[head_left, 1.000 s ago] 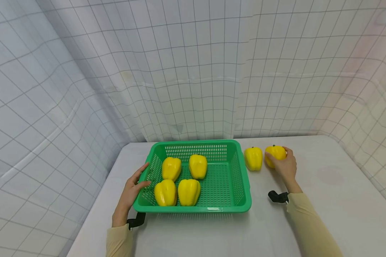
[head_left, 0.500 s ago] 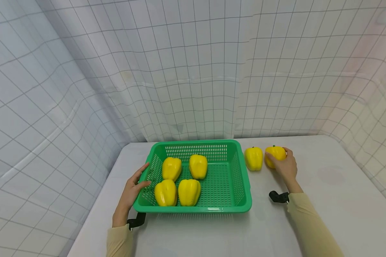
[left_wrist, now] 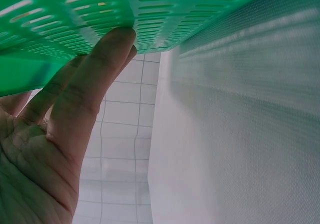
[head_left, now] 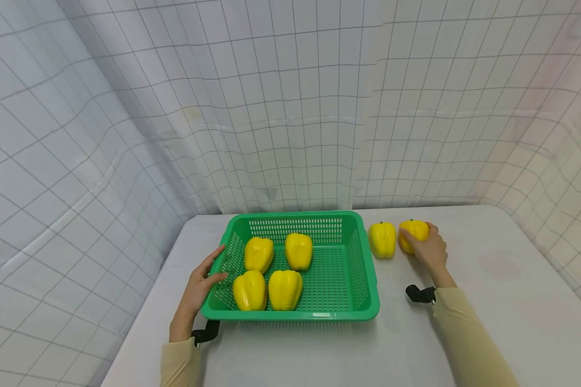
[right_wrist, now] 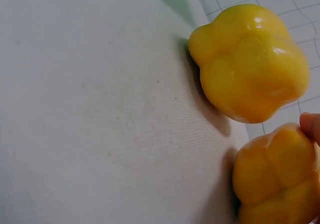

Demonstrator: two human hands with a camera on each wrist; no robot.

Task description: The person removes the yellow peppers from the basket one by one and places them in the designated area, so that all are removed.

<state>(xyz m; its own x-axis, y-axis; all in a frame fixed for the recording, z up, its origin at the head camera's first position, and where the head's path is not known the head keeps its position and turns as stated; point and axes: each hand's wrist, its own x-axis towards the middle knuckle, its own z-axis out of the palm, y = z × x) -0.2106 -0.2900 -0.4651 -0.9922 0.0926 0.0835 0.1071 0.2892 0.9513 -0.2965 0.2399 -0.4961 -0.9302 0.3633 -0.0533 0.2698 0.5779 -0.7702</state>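
A green plastic basket [head_left: 314, 315] with slotted walls stands mid-table, bearing several yellow bell peppers [head_left: 284, 290]. At its left side my left hand [head_left: 197, 287] holds the rim, the thumb over the edge. Fingers [left_wrist: 82, 94] lie against the outer wall in the left wrist view. Right of the basket, my right hand [head_left: 431, 250] grips a yellow bell pepper [head_left: 413, 232] between thumb and fingers; its stem points to the back. Just left of it, another yellow bell pepper [head_left: 382, 239] lies on the table. In the right wrist view, this free pepper [right_wrist: 250, 64] sits above the gripped pepper [right_wrist: 275, 179].
The white table [head_left: 314, 355] ends at the back against a white curtain with a grid pattern [head_left: 290, 134], which also hangs along the left and right sides. A black wrist mount [head_left: 420, 294] sticks out from the right sleeve, and another [head_left: 205, 331] from the left.
Almost nothing differs. The view has shifted very slightly; both hands, the basket and the bell peppers keep their places.
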